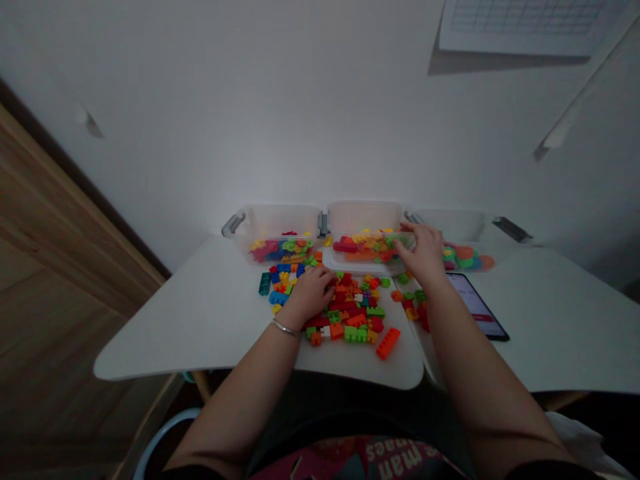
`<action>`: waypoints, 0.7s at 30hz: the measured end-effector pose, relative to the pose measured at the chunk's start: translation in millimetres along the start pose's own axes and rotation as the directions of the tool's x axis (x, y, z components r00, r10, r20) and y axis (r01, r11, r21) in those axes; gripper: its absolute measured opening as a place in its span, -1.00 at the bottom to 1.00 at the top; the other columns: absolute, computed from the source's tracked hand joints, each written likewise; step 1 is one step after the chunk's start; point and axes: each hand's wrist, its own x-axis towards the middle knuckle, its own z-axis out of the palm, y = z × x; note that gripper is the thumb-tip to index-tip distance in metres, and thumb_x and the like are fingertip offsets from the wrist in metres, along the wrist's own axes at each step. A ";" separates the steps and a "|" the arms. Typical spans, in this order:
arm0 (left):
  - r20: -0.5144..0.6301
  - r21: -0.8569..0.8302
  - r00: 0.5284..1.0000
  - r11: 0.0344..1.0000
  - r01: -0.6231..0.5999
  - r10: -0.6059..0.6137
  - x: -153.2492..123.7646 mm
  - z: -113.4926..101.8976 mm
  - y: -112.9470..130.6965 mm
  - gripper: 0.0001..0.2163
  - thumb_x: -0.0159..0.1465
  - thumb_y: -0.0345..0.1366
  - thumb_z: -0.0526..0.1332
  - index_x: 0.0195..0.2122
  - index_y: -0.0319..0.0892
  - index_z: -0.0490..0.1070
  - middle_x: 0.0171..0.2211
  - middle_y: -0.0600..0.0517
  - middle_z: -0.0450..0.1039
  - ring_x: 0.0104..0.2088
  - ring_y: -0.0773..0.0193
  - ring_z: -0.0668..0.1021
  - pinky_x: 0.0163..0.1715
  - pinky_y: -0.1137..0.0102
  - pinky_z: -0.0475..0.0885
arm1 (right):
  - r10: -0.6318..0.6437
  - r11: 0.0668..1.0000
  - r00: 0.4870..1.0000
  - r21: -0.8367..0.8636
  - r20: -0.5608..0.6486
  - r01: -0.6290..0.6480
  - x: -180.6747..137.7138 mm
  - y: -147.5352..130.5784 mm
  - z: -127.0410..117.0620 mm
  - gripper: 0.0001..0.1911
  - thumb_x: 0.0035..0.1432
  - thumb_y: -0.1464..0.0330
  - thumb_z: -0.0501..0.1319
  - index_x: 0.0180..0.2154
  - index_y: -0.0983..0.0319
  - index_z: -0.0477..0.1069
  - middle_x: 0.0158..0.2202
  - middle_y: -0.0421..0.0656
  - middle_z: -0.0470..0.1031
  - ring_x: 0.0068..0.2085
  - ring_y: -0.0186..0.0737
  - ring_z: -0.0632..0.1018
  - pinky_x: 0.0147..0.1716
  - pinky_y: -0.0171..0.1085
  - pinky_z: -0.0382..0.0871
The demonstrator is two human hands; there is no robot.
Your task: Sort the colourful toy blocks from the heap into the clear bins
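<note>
Toy building bricks in red, orange, green, blue and yellow lie in a loose pile on the white table. My left hand, with a bracelet at its wrist, rests over the left part of the pile. Its fingers curl down among the bricks, and what they hold, if anything, is hidden. At the right end of the middle clear plastic box, my right hand has thumb and fingers apart, near the rim. Coloured bricks fill the lower part of that box.
A left clear box holds small colourful pieces; a right one contains round coloured pieces. A phone lies right of my right forearm. One orange brick lies near the table's front edge. The wall rises behind the boxes.
</note>
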 end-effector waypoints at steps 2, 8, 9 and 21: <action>0.000 -0.005 1.000 1.000 0.001 -0.001 -0.2 -0.2 0.1 -0.81 0.26 -0.39 0.14 -0.13 -0.18 0.45 -0.08 -0.06 0.47 -0.06 0.11 0.45 0.03 0.20 0.37 | -0.072 0.997 0.997 0.015 -0.002 0.072 -5.1 -2.8 -6.0 -0.60 0.08 0.22 0.20 -0.04 0.23 0.43 -0.05 0.00 0.52 0.05 0.06 0.41 0.09 0.05 0.19; 0.003 -0.001 1.000 1.000 0.009 -0.009 0.1 2.1 -0.2 -0.81 0.27 -0.37 0.14 -0.12 -0.19 0.45 -0.09 -0.07 0.47 -0.06 0.10 0.45 0.03 0.19 0.37 | -0.131 0.985 0.990 0.122 0.051 0.124 -37.6 -9.5 -13.9 -0.75 0.15 0.27 0.16 -0.16 0.21 0.47 -0.15 -0.04 0.56 -0.09 -0.04 0.51 -0.02 -0.05 0.32; 0.002 0.002 1.000 1.000 0.009 -0.009 0.3 2.8 -0.5 -0.81 0.27 -0.38 0.14 -0.12 -0.19 0.45 -0.08 -0.07 0.47 -0.06 0.10 0.45 0.03 0.19 0.37 | -0.142 0.983 0.984 0.130 0.106 0.128 -44.3 -8.7 -11.7 -0.77 0.16 0.28 0.15 -0.18 0.21 0.48 -0.17 -0.04 0.57 -0.10 -0.04 0.51 -0.04 -0.06 0.33; -0.003 0.011 1.000 1.000 -0.009 0.009 1.9 4.8 -2.0 -0.80 0.26 -0.38 0.14 -0.11 -0.18 0.46 -0.09 -0.07 0.47 -0.06 0.10 0.46 0.02 0.20 0.37 | -0.238 0.966 0.859 0.021 0.454 0.257 -75.6 3.8 12.9 -0.77 0.18 0.34 0.17 -0.16 0.15 0.54 -0.14 -0.10 0.58 -0.08 -0.08 0.46 -0.01 -0.08 0.27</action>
